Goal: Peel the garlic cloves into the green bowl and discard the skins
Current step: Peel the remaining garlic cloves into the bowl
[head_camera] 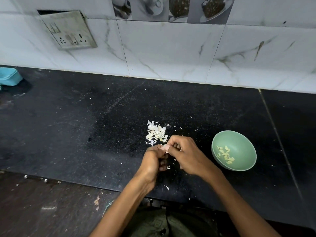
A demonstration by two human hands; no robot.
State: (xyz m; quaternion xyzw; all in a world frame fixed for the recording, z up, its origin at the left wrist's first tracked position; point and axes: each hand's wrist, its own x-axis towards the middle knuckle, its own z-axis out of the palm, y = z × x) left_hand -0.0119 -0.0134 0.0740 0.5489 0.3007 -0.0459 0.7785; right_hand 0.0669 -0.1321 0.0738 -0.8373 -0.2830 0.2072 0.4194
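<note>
- Hands: left hand point(154, 161) and right hand point(186, 153) are both pinching one garlic clove point(165, 147), left of green bowl point(242, 139).
- Risk: clove is slipping loose; flakes from skins point(156, 133), left of bowl, are drifting in.

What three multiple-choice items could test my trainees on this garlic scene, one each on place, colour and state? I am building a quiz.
1. The skin pile lies:
A. inside the bowl
B. on the counter beyond the hands
C. on the floor

2. The bowl holding peeled cloves is:
A. green
B. red
C. white

3. The garlic clove in work is:
A. lying loose on the counter
B. dropped in the bowl
C. pinched between left hand and right hand

Answers: 1 B, white flakes sit on black counter; 2 A, rim and wall are green; 3 C, both grips meet on it.
</note>
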